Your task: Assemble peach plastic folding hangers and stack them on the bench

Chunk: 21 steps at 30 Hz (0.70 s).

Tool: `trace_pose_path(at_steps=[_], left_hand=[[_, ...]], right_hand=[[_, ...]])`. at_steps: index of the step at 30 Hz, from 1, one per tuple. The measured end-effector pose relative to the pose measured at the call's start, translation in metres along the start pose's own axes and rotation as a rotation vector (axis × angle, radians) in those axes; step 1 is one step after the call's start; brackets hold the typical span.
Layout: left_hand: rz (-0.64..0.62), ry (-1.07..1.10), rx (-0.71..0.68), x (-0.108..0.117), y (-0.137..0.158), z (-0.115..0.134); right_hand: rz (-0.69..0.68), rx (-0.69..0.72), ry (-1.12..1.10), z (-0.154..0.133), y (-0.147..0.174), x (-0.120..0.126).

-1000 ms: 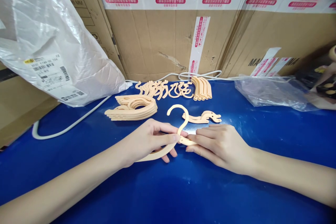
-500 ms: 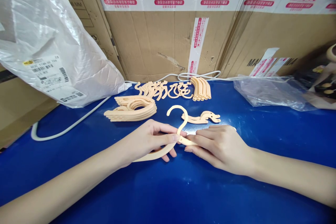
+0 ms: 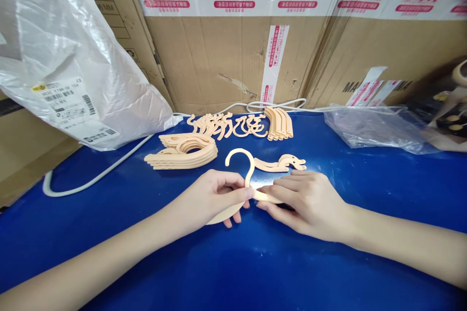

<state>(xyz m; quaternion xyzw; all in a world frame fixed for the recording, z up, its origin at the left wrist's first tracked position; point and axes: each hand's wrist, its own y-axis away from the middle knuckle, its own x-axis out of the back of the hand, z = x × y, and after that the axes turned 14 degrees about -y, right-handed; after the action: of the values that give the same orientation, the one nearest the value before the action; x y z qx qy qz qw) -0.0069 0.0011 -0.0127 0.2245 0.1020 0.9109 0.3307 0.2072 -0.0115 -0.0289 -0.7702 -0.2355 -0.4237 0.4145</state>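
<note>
**One camera on the head, facing forward and down**

The only view comes from the head of the person. It faces toward twelve o'clock, tilted down over the blue tabletop (image 3: 233,272). The left forearm (image 3: 109,257) enters at eight o'clock, the right forearm (image 3: 408,238) at four o'clock. Rather near to the lens, toward six o'clock from the centre, is the clothes hanger (image 3: 251,166). Farther away, at twelve o'clock, the cardboard cartons (image 3: 211,58) close the view.
</note>
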Motion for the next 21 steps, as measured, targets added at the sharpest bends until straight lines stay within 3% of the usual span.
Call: trace_pose_path(at_steps=[9, 21], left_hand=[[0.182, -0.582, -0.172, -0.008, 0.011, 0.0], [0.187, -0.738, -0.297, -0.01, 0.013, -0.001]], right_hand=[[0.22, -0.049, 0.115, 0.001, -0.004, 0.003], [0.227, -0.057, 0.12, 0.0, -0.002, 0.007]])
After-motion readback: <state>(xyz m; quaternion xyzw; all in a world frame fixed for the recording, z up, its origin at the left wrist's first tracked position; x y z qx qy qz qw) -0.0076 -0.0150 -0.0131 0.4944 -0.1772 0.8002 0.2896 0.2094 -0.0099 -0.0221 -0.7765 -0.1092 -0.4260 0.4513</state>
